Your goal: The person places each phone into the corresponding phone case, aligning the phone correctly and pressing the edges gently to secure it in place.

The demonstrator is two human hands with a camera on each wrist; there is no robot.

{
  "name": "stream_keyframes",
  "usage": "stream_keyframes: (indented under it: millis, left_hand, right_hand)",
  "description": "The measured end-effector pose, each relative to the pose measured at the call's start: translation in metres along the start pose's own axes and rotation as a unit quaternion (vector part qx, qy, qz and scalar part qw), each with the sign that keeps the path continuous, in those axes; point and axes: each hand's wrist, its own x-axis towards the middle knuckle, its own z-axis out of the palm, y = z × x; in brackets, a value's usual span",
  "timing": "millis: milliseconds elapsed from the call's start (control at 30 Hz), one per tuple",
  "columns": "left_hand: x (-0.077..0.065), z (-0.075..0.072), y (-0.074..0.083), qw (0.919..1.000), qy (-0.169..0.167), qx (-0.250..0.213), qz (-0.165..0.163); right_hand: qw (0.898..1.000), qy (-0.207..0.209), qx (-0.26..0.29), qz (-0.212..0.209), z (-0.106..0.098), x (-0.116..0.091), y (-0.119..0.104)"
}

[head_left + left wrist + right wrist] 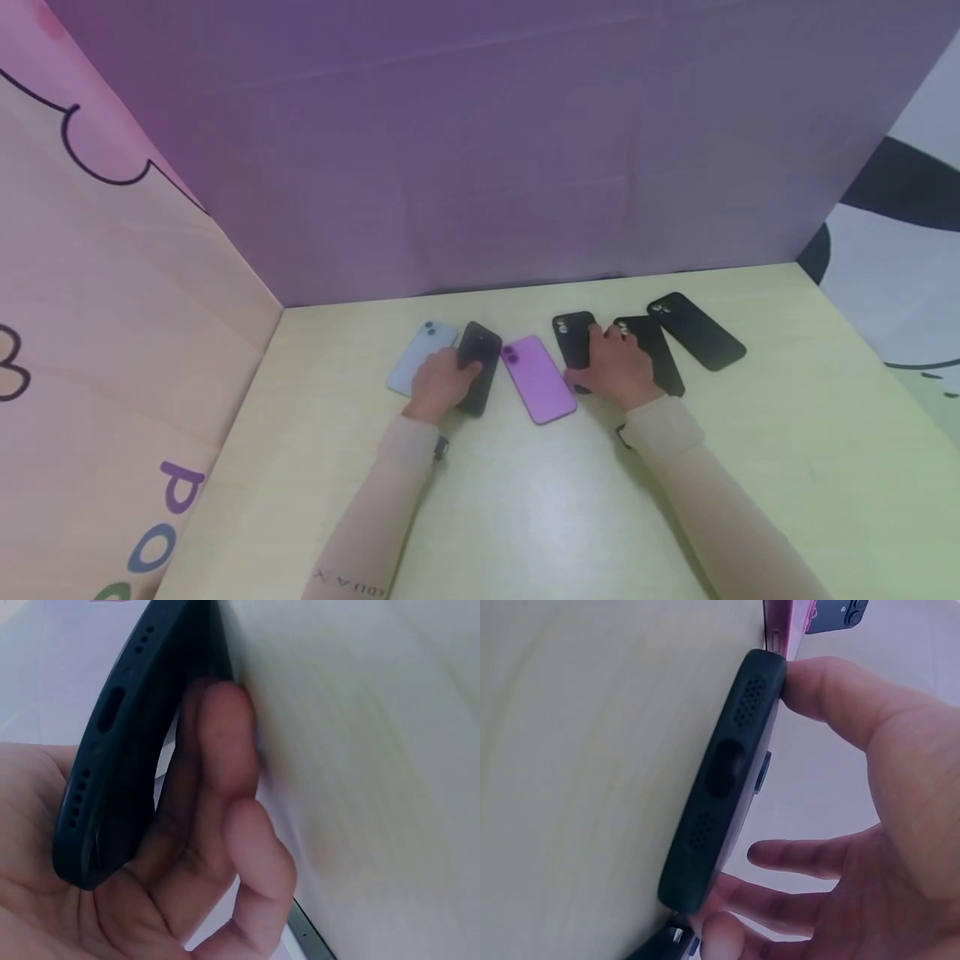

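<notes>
My left hand (441, 382) grips a black phone case (477, 398), thumb on one side and fingers curled behind it. In the left wrist view, the lower edge of that black case (94, 791) shows a port cutout and small speaker holes. Partly beneath the left hand lies a pale blue phone (429, 343). My right hand (621, 367) spans a second black phone case (572, 337), with thumb and fingertips on opposite edges, plain in the right wrist view (724, 780). Between the hands lies a pink-purple phone (540, 385).
Another black case (663, 358) lies partly under the right hand, and one more black case (697, 333) sits beyond it to the right. All rest on a pale wooden table (525, 517). A purple panel (487, 167) stands along the back edge, with printed panels at both sides.
</notes>
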Motion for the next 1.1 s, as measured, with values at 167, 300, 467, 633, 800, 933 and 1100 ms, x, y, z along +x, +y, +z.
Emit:
stream_keyframes:
  millis: [167, 300, 467, 633, 800, 933, 1100]
  left_hand:
    - [-0.001, 0.0, 0.0, 1.0, 0.004, -0.002, -0.001]
    - [-0.001, -0.001, 0.0, 0.9999, 0.013, 0.003, 0.0]
    - [0.0, -0.001, 0.001, 0.9999, 0.014, 0.006, 0.002]
    - [0.001, -0.001, 0.002, 0.9998, 0.014, 0.012, 0.002]
    - [0.003, -0.001, 0.001, 0.9998, 0.017, 0.0, 0.012]
    - [0.004, 0.0, -0.001, 0.9994, 0.017, -0.021, 0.021]
    - [0.006, 0.002, -0.003, 0.9983, 0.025, -0.041, 0.034]
  right_hand:
    - [1.0, 0.007, 0.005, -0.001, 0.0, 0.001, 0.0]
    - [1.0, 0.015, 0.013, 0.0, -0.001, 0.001, 0.0]
    - [0.999, 0.019, 0.027, 0.0, -0.002, 0.002, 0.0]
    - [0.998, 0.024, 0.051, 0.004, -0.004, 0.003, 0.002]
    - [0.996, 0.025, 0.084, 0.014, -0.008, 0.001, 0.002]
    - [0.995, 0.025, 0.098, 0.019, -0.01, 0.0, 0.002]
    - [0.994, 0.032, 0.107, 0.018, -0.011, 0.002, 0.002]
